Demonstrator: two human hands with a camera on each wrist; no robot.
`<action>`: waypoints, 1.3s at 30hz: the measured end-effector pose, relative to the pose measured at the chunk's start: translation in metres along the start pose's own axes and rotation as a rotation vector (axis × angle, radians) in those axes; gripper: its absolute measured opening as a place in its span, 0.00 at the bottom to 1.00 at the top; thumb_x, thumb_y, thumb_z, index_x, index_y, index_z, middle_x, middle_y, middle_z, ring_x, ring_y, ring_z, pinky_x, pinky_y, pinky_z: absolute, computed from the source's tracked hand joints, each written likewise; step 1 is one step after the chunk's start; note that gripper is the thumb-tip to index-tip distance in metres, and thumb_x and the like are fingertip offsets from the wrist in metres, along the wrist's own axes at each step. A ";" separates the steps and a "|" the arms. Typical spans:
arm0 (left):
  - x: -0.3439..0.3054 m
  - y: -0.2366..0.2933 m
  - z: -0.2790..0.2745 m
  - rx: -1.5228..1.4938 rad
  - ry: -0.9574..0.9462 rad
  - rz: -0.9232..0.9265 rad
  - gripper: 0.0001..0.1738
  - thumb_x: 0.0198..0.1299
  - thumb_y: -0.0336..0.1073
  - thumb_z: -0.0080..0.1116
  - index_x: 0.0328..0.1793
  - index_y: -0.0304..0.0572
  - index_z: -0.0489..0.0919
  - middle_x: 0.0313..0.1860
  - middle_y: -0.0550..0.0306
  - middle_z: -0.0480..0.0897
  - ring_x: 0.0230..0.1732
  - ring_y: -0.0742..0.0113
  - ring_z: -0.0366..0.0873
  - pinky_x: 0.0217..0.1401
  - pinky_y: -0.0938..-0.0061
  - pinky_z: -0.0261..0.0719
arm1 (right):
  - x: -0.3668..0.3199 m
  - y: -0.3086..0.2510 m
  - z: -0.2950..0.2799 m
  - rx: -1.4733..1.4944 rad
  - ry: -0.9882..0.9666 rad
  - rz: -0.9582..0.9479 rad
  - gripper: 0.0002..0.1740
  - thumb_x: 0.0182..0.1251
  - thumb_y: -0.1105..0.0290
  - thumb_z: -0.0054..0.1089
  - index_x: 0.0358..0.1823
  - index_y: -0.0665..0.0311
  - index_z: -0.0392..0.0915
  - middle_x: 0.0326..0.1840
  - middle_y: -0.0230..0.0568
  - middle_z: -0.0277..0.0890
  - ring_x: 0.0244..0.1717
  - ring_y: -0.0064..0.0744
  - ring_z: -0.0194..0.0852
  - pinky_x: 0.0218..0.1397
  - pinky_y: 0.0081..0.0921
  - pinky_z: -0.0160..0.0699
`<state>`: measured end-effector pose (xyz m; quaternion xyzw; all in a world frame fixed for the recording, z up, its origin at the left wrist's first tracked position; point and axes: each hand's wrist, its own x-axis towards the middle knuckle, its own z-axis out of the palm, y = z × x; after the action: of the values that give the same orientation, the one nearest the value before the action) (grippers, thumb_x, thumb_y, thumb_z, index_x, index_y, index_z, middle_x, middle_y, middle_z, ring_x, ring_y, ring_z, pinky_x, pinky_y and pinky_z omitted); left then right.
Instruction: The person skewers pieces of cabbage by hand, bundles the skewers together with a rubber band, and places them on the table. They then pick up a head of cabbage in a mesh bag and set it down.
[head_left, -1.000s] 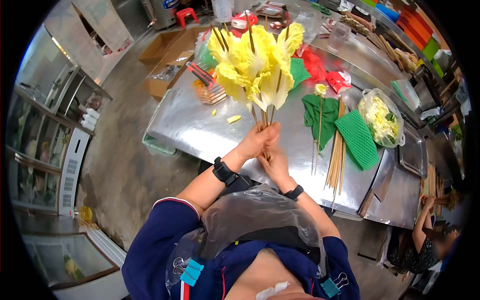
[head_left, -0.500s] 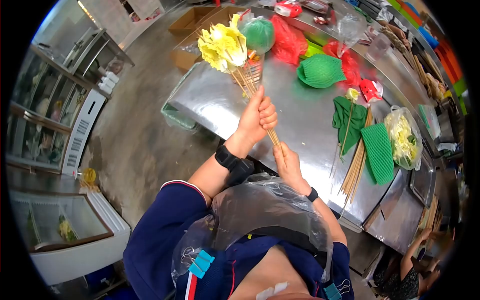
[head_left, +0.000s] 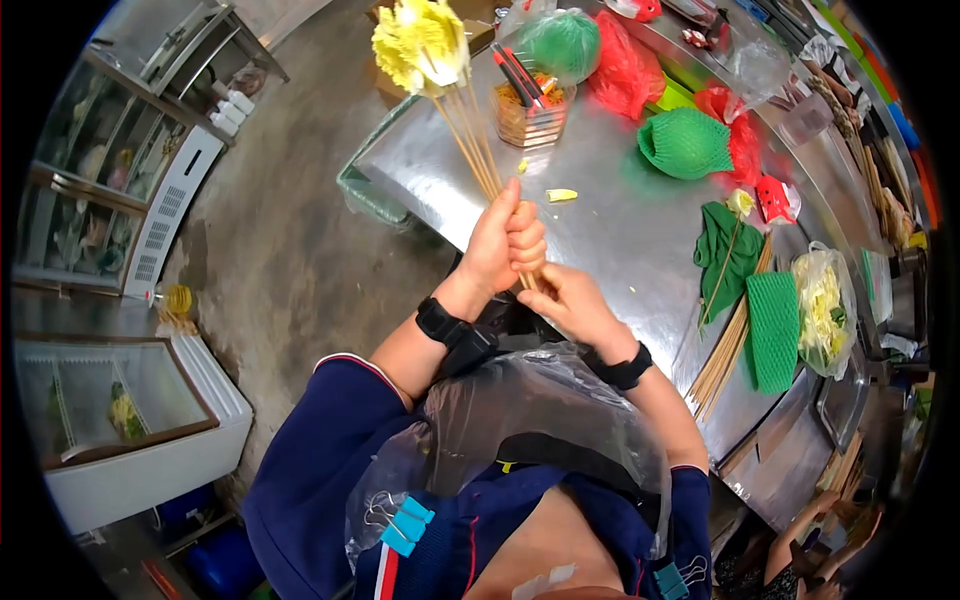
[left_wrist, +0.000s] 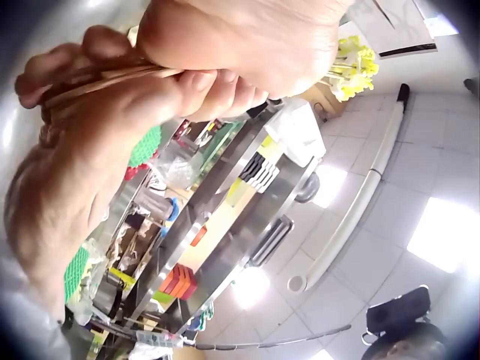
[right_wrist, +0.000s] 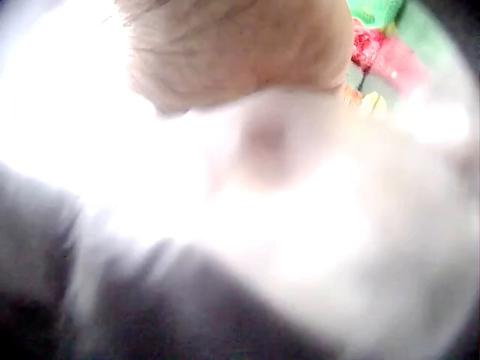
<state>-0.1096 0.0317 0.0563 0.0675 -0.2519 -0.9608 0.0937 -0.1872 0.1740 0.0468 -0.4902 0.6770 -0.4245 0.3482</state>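
My left hand [head_left: 508, 240] grips a bundle of thin wooden skewers [head_left: 462, 140] in a fist, thumb along the sticks. Frilly yellow cabbage leaves [head_left: 415, 45] are threaded on their far ends, past the table's left edge and partly cut off at the top of the head view. Right below the fist, my right hand [head_left: 575, 305] holds the skewers' lower ends between thumb and fingers. Seen from the left wrist, both hands meet around the sticks, with the leaves [left_wrist: 351, 69] at upper right. Glare washes out most of the right wrist view.
On the steel table [head_left: 620, 240] are a plastic basket [head_left: 530, 125] with red-handled tools, a green foam net [head_left: 690, 142], a green cloth [head_left: 730, 255], loose skewers [head_left: 728, 350] and a bag of cabbage leaves [head_left: 825, 310]. Another person's arms [head_left: 800, 540] show at lower right.
The leafy bundle has swung from upright in front of the body to leaning up and left. My right hand has closed in below the left fist. The head view has turned.
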 end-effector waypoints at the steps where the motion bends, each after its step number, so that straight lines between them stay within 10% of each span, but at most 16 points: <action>1: -0.003 0.007 -0.004 -0.029 -0.029 0.008 0.30 0.67 0.61 0.30 0.15 0.55 0.51 0.10 0.71 0.48 0.10 0.79 0.42 0.11 0.83 0.41 | 0.007 -0.001 -0.011 0.011 -0.064 0.001 0.17 0.57 0.60 0.62 0.42 0.65 0.74 0.25 0.36 0.75 0.27 0.30 0.74 0.33 0.26 0.73; 8: -0.024 0.023 -0.023 -0.087 -0.047 -0.050 0.31 0.67 0.61 0.30 0.14 0.56 0.50 0.09 0.73 0.46 0.08 0.81 0.39 0.10 0.84 0.39 | 0.087 0.043 -0.033 -0.680 0.475 -0.219 0.19 0.51 0.69 0.60 0.47 0.62 0.74 0.46 0.44 0.74 0.51 0.46 0.68 0.53 0.39 0.67; 14: -0.043 0.028 -0.028 0.073 0.133 -0.037 0.30 0.68 0.57 0.34 0.15 0.55 0.50 0.10 0.73 0.48 0.09 0.81 0.40 0.10 0.84 0.39 | 0.117 0.067 -0.037 -0.735 0.418 -0.029 0.17 0.51 0.71 0.59 0.46 0.62 0.76 0.44 0.45 0.74 0.50 0.45 0.68 0.53 0.37 0.66; 17: -0.045 0.022 -0.024 0.160 0.145 -0.078 0.29 0.69 0.56 0.33 0.16 0.54 0.51 0.10 0.73 0.48 0.09 0.81 0.41 0.10 0.84 0.39 | 0.111 0.050 -0.034 -0.933 0.745 -0.196 0.15 0.54 0.71 0.59 0.45 0.64 0.77 0.43 0.42 0.76 0.47 0.39 0.72 0.50 0.32 0.69; 23: -0.032 0.008 -0.010 0.147 -0.062 -0.263 0.29 0.69 0.57 0.32 0.16 0.54 0.51 0.11 0.74 0.48 0.09 0.82 0.40 0.10 0.85 0.38 | 0.090 -0.038 -0.011 0.560 0.291 -0.068 0.15 0.68 0.64 0.51 0.48 0.66 0.75 0.39 0.32 0.77 0.38 0.21 0.73 0.42 0.18 0.70; 39: -0.019 -0.039 0.024 0.068 -0.355 -0.558 0.31 0.67 0.62 0.32 0.15 0.53 0.52 0.10 0.73 0.50 0.09 0.83 0.40 0.09 0.86 0.39 | 0.004 -0.047 -0.044 0.637 0.498 -0.097 0.15 0.64 0.65 0.57 0.46 0.67 0.74 0.33 0.28 0.75 0.33 0.14 0.69 0.34 0.14 0.66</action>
<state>-0.1014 0.0803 0.0594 -0.0313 -0.2680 -0.9373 -0.2207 -0.2101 0.1727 0.1076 -0.2716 0.5513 -0.7346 0.2876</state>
